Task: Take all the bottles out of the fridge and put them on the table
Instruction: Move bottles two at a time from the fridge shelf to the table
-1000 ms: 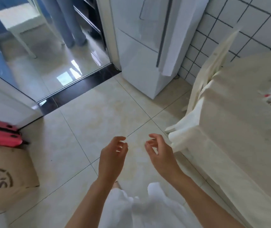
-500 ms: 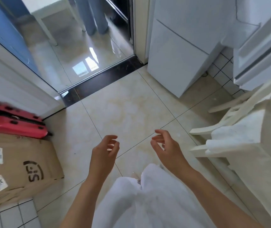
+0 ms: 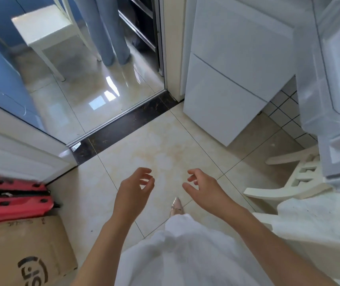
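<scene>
**Empty hands over kitchen tile, fridge door open at right**

Glossy beige floor tiles (image 3: 156, 139) with thin grout lines, faint mottled stains, fill the middle. White fridge (image 3: 233, 79) stands past the hands, smooth flat panels, one horizontal seam between lower sections. Its open fridge door (image 3: 334, 89) hangs at far right, translucent plastic shelf bins on the inner face; no bottles can be made out in them. Small white square wall tiles (image 3: 288, 118) with dark grout sit between fridge and door. Dark marbled threshold strip (image 3: 128, 122) runs left of the fridge, shiny floor beyond it, where a person's blue-jeaned legs (image 3: 111, 38) stand beside a white stool (image 3: 45, 32). Cream slatted chair (image 3: 297, 178) is below the fridge door, near a white cloth-covered table (image 3: 317, 223), slightly rough fabric. Far left of the fridge: red hard-shell case (image 3: 14, 201) with dark oval holes, lying above a brown cardboard box (image 3: 20, 250) with a black printed logo.

Left hand (image 3: 133, 193) held out low over the tile, back toward camera, fingers loosely curled, holding nothing. Right hand (image 3: 204, 188) alongside, apart from it, fingers relaxed and slightly spread, thumb out, also holding nothing. Both forearms bare, above a white skirt (image 3: 181, 254), soft gathered fabric. One pointed pale shoe (image 3: 176, 206) shows between the wrists.
</scene>
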Motion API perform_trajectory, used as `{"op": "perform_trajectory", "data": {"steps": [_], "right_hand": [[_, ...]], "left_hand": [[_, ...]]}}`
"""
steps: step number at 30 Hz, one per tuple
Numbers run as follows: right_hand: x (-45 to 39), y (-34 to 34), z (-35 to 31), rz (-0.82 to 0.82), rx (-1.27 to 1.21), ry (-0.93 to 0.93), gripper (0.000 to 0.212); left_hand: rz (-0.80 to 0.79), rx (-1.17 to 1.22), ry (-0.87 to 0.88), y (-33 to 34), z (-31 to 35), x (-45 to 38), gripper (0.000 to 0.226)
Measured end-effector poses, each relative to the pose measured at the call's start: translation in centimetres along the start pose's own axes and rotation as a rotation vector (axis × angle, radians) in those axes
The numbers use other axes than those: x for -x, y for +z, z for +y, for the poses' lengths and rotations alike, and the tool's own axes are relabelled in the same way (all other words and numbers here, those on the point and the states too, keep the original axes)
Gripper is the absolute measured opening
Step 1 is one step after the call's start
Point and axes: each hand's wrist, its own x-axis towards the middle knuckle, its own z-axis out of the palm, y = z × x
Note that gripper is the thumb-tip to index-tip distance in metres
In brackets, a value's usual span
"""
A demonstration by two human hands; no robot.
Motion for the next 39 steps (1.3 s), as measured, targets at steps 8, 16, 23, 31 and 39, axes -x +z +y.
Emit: {"op": "perform_trajectory", "data": {"steps": [8,16,23,31,39], "right_hand": [[-8.2,-7.8,-4.1,0.152,-0.048,-0.041,0.048],[-16.0,-14.5,-6.6,0.355,-0.157,0.021,0.045],[-24.7,-20.7,-10.5,0.547,-0.289,0.060,0.042],[-30.6,-29.5,-15.3,0.783,-0.374,0.019,0.040],[-33.1,-39.4,-17.1,0.935,-0.362,0.004,0.040]], "left_hand": [[0.001,0.016,0.134,-0.8,6.5,-11.5,0.018],[-0.093,0.016,0.262,0.1,12.9,-24.0,0.019],[-0.233,0.004,0.401,-0.3,20.3,-37.2,0.023],[-0.363,0.001,0.635,0.1,31.6,-48.1,0.023],[-0.432,0.143,0.733,3.6,42.0,-53.3,0.022]]}}
